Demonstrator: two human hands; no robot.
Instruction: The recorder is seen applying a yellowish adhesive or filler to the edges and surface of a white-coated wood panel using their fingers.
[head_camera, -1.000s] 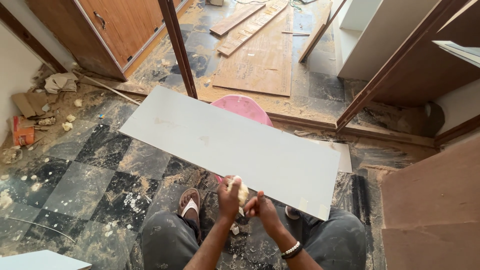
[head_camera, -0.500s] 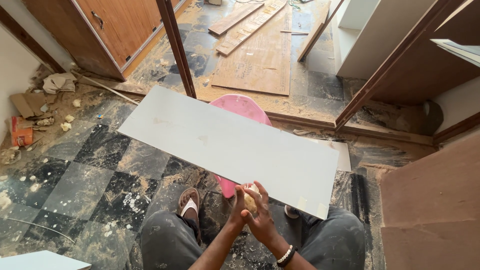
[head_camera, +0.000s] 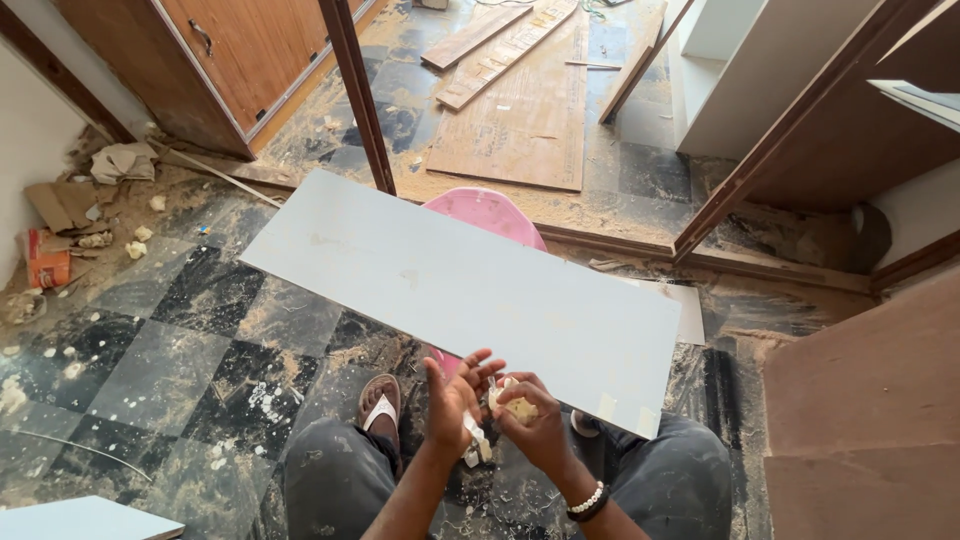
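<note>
A long white laminated board (head_camera: 470, 290) lies across a pink plastic stool (head_camera: 485, 213) in front of my knees. Just below the board's near edge, my left hand (head_camera: 452, 402) is spread with fingers apart and touches a small white object (head_camera: 474, 440) that hangs under it. My right hand (head_camera: 535, 428), with a beaded bracelet on the wrist, is curled around a small pale yellow lump (head_camera: 518, 406). The two hands touch each other. My sandalled foot (head_camera: 380, 402) rests on the floor below the board.
Black and grey tiles (head_camera: 170, 340) are covered in sawdust. Wooden planks (head_camera: 520, 100) lie beyond a doorway. A brown door (head_camera: 250, 60) stands at the back left. Rubble and cardboard (head_camera: 70, 210) sit left. A brown panel (head_camera: 860, 400) rises right. Another white board's corner (head_camera: 80, 518) shows bottom left.
My hands have turned against each other: the left hand has opened its fingers, and the right now cups the yellow lump. The board has not moved.
</note>
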